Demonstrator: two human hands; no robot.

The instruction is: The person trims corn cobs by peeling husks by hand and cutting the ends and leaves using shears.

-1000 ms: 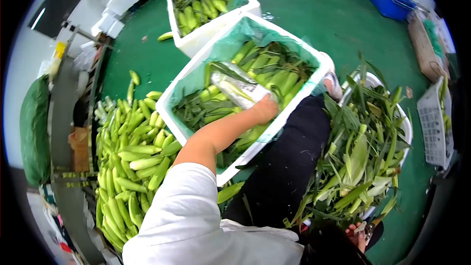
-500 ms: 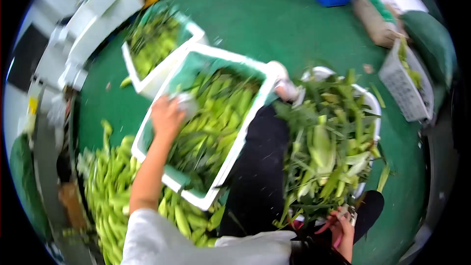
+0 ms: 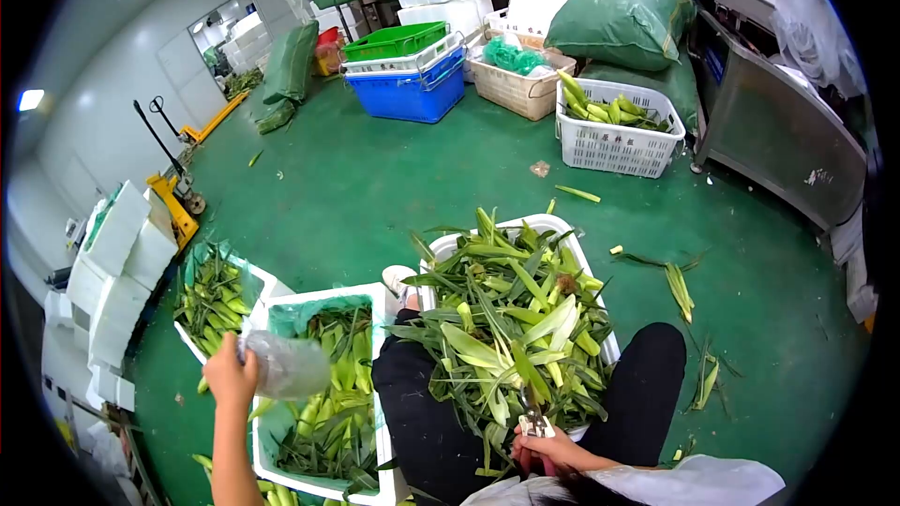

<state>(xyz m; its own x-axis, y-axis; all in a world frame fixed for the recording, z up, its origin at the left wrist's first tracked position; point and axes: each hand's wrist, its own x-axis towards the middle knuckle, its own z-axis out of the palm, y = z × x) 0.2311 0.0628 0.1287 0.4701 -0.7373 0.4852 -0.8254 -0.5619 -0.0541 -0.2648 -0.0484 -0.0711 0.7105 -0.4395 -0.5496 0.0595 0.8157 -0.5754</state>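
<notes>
My left hand [image 3: 231, 372] is closed round a clear, whitish plastic bottle-like container [image 3: 292, 367], smeared by motion. It is held over a white foam box [image 3: 382, 394] lined with green plastic. Corn ears in green husks [image 3: 323, 422] fill that box, with leaves among them. Down by my knees, my right hand [image 3: 553, 450] grips what look like pruning shears [image 3: 536, 424], with reddish handles and a metal head pointing up. The shears' tip reaches the edge of a heap of corn husks and leaves [image 3: 525, 319], piled high in a white tub [image 3: 605, 319] between my legs.
Another foam box [image 3: 267, 286] of corn stands at the left, with loose corn [image 3: 277, 495] on the floor below. Ahead are a blue crate [image 3: 403, 96], a white basket [image 3: 619, 145] of corn and green sacks [image 3: 623, 19]. A yellow pallet truck [image 3: 173, 206] stands far left.
The view has tilted up and shows more of the room. My left hand still holds the clear container over the foam box. My right hand, still gripping the shears, is now closer to the husk heap.
</notes>
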